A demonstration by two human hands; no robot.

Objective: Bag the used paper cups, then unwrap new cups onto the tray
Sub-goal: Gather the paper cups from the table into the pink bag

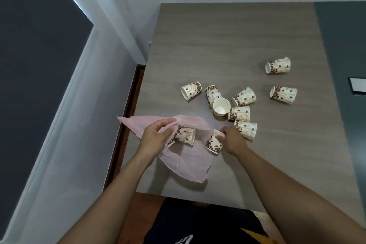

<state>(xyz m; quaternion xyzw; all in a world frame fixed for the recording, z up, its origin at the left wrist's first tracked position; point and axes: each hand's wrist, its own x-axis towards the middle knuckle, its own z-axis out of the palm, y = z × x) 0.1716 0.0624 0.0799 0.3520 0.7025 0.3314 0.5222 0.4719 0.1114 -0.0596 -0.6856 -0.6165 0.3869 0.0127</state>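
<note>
A thin pink plastic bag [190,162] lies on the grey wood-grain table [227,45] near its front left corner. My left hand [156,134] grips the bag's upper edge and holds its mouth apart. One coffee-bean paper cup [185,135] lies inside the mouth. My right hand [232,139] pinches the rim of another cup [214,143] at the bag's right edge. Several more used cups lie scattered beyond, one upright [221,106], the rest tipped over, including two far right [278,65] [283,94].
The table's left edge borders a white wall and a dark wooden strip [128,117]. A dark panel with a white rectangular object [358,85] runs along the table's right side. My lap is below the front edge.
</note>
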